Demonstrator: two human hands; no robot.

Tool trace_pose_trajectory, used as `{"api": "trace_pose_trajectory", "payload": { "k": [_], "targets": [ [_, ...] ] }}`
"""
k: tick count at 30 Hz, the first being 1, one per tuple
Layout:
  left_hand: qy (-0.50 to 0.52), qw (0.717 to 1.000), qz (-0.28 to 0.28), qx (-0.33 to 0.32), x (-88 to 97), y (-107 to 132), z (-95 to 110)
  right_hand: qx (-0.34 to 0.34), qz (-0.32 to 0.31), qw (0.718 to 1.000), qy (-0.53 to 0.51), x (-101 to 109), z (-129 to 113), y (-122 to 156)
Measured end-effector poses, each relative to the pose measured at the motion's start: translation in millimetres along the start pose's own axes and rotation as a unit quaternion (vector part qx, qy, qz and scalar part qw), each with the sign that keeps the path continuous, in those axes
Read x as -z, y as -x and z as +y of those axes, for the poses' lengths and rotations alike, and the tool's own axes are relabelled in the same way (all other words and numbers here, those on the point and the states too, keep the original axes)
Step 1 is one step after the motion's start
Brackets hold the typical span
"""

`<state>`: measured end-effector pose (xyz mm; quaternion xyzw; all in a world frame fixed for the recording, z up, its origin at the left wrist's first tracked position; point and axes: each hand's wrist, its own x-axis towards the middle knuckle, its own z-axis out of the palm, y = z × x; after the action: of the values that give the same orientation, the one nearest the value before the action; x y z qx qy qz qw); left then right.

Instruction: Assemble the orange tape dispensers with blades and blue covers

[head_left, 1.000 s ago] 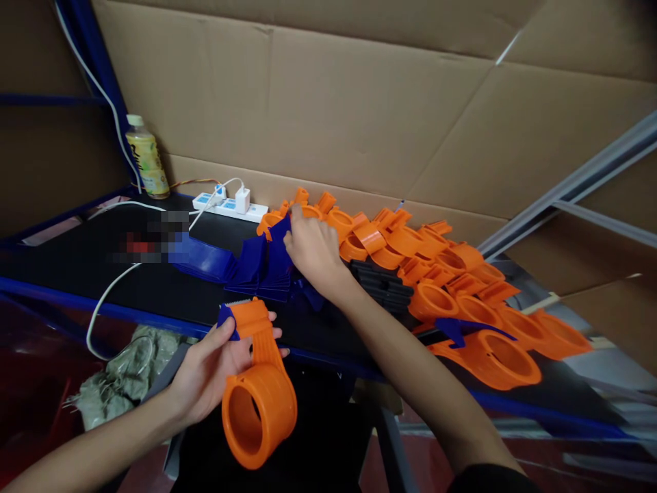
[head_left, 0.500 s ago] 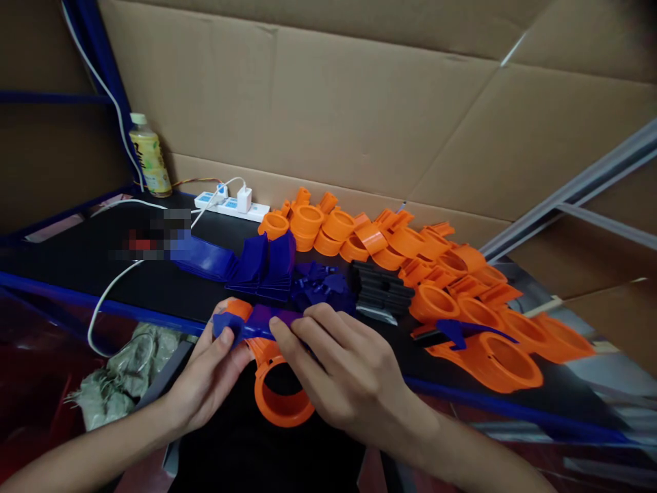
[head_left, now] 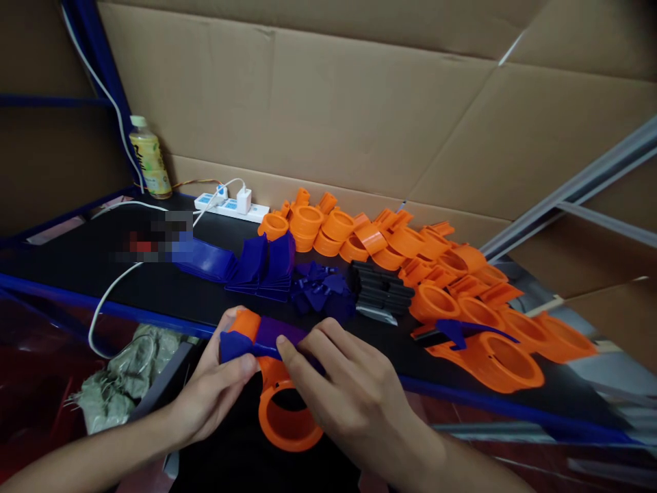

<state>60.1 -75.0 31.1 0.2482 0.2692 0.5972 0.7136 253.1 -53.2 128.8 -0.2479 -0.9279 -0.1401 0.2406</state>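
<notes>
Both hands grip one piece, an orange plastic tape dispenser (head_left: 290,438) with a round ring that hangs below, in front of the table's edge. My left hand (head_left: 218,376) is closed around its left end, the thumb pressing a small blue plastic part (head_left: 236,346). A flat purple-blue plastic plate (head_left: 277,335) lies along the upper side. My right hand (head_left: 354,383) pinches this plate near its right end; that hand covers the right end of the piece. Behind my hands are small blue parts (head_left: 321,284) in a loose heap.
Rows of orange ring-shaped bodies (head_left: 436,301) fill the table's right and back. Stacked blue plates (head_left: 205,260), black rollers (head_left: 380,287), a white power strip (head_left: 230,205) and a drink bottle (head_left: 151,161) stand on the black table. A cardboard wall (head_left: 328,103) rises behind.
Both hands and the orange piece have moved slightly lower and to the right. My left thumb has shifted rightward along the small blue part. The table's contents stay put.
</notes>
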Motion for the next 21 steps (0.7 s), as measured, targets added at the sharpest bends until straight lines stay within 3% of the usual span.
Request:
{"api": "trace_pose_trajectory", "payload": {
  "k": [3, 5, 9, 11, 16, 21],
  "targets": [
    [-0.025, 1.000, 0.014, 0.006, -3.5, 4.2, 4.3, -0.037, -0.019, 0.993, -0.115, 4.0, -1.0, 3.7],
    [-0.037, 0.999, -0.001, -0.003, -2.8, 5.6, 7.1, -0.101, -0.031, 0.972, -0.208, 5.3, 0.6, 5.7],
    [-0.099, 0.993, -0.062, -0.018, 1.3, 6.8, 12.5, -0.262, -0.022, 0.890, -0.372, -4.0, 6.0, 9.3],
    [-0.145, 0.984, -0.094, -0.045, 2.4, 6.7, 14.8, -0.311, -0.010, 0.840, -0.443, -12.4, 7.1, 10.9],
    [-0.250, 0.938, -0.161, -0.177, 2.8, 1.6, 17.0, -0.348, -0.001, 0.721, -0.599, -23.7, 6.2, 14.3],
    [-0.255, 0.914, -0.229, -0.217, 3.8, -4.3, 15.8, -0.354, -0.001, 0.662, -0.660, -23.4, 5.6, 18.5]
  ]
}}
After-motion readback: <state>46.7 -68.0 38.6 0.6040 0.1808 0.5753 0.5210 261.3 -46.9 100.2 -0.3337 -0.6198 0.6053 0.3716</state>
